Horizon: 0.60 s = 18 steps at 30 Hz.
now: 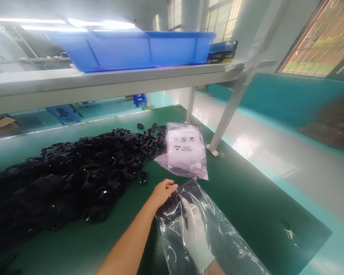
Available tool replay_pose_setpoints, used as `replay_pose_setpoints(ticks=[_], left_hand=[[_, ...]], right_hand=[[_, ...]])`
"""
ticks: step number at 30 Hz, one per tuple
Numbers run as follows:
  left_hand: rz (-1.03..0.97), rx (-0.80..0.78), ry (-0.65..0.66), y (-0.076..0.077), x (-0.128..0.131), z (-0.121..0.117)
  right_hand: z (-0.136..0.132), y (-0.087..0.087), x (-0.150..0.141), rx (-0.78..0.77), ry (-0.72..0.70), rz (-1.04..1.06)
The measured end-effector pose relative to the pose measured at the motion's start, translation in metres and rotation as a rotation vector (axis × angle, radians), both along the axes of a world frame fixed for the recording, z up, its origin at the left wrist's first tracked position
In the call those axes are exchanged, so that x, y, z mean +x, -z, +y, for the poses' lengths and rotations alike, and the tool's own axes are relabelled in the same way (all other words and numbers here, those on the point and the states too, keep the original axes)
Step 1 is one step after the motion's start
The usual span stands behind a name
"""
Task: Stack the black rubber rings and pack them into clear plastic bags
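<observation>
A clear plastic bag (226, 233) lies on the green tabletop, its far end packed with black coiled cables (193, 191). My left hand (163, 193), bare, curls its fingers around the bag's far left side from outside. Inside the bag is my right hand (193, 225) in a white glove. Its fingers stretch forward against the packed cables, and glare on the plastic partly blurs them. A large heap of black coiled cables (103, 168) spreads to the left. Just beyond the bag sits a pinkish plastic bag (186, 149) with a white printed packet inside.
One loose cable coil (142, 177) lies near my left hand. Above the table runs a white shelf (132, 82) bearing a blue bin (143, 49) and a small dark box (222, 57). A slanted white post (227, 110) stands at the right. A blue stool (139, 100) is beyond the table.
</observation>
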<state>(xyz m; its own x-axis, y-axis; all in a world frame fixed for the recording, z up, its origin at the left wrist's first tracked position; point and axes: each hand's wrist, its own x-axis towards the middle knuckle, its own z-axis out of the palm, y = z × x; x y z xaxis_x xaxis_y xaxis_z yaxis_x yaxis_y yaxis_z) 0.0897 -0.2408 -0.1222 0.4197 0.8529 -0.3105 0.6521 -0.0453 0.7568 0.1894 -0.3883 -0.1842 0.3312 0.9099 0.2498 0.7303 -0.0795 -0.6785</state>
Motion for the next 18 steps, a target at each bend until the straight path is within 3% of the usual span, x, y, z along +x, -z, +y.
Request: replay_pose_setpoints(ticks=[5, 13, 16, 18], left_hand=[[-0.023, 0.046, -0.173, -0.012, -0.037, -0.024], [0.075, 0.136, -0.328, -0.028, -0.053, -0.074], [0.126, 0.079, -0.47, -0.029, -0.065, -0.104], [0.138, -0.019, -0.513, -0.024, -0.073, -0.136]], right_hand=[[-0.006, 0.005, -0.005, -0.022, -0.019, -0.026], [-0.01, -0.006, -0.001, -0.013, -0.049, 0.045], [-0.011, -0.014, 0.001, -0.055, -0.028, 0.072], [-0.013, -0.021, 0.001, -0.096, -0.054, 0.069]])
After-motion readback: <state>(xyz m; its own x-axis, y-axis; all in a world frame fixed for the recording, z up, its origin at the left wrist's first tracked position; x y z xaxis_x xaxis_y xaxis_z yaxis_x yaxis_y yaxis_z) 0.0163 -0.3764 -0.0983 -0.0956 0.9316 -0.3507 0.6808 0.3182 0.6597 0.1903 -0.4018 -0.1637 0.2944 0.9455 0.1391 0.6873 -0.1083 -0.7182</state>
